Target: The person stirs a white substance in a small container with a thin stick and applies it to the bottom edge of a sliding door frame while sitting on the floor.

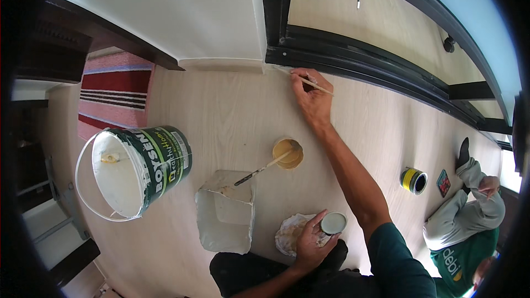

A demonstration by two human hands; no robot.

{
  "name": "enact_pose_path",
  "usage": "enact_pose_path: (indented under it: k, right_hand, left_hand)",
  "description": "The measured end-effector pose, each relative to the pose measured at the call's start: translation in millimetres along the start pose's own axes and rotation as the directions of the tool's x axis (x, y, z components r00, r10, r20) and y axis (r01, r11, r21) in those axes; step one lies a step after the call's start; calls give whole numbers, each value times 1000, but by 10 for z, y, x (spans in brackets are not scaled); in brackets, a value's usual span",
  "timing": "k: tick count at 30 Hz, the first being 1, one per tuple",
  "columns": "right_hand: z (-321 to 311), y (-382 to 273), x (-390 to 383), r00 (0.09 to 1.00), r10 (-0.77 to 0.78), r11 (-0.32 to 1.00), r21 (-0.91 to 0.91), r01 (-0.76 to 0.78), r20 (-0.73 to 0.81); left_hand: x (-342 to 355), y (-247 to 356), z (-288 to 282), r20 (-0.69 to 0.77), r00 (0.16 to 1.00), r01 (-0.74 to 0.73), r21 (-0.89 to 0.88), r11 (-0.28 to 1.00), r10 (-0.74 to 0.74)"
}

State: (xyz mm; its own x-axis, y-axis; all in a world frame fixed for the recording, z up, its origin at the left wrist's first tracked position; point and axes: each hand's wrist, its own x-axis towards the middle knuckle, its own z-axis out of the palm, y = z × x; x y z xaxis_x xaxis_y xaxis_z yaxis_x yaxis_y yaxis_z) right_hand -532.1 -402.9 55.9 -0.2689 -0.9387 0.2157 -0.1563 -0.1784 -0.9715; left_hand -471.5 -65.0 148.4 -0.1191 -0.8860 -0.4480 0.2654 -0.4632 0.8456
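My right hand reaches to the wall corner beside the black door frame. Its fingers are closed on a thin paintbrush with a pale wooden handle; the bristles are hard to make out by the bottom of the frame. Low in the view, my left hand grips a small round cup with pale grey-green paint. Under that hand lies a crumpled, stained whitish rag. Between my arms and the wall stands a round tub of tan paint, with another paintbrush leaning in it.
Left of the tub is a paint-smeared tray. Farther left stands a large paint bucket with a wire handle. A striped rug lies beyond. At right are a small paint can, a phone and a seated person.
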Motion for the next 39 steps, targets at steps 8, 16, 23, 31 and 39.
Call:
enact_pose_path:
  k: [8, 16, 23, 31, 39]
  right_hand:
    - [-7, 6, 18, 999, -45, 999, 2, 45, 2]
    - [-16, 57, 16, 995, -91, 995, -35, 93, 35]
    - [-40, -35, 3, 996, -62, 996, -58, 66, 69]
    - [-32, -5, 23, 995, -77, 995, -62, 80, 57]
    - [-31, 17, 37, 988, -140, 984, -101, 146, 63]
  left_hand:
    - [-8, 7, 7, 3, 1000, -12, 17, 1000, 12]
    - [-18, -7, 16, 3, 1000, -17, -15, 1000, 17]
    - [-7, 21, 1, 10, 1000, -29, 16, 999, 29]
    - [-23, 24, 9, 35, 999, 6, -86, 996, -3]
    - [-20, 10, 34, -3, 1000, -18, -44, 999, 18]
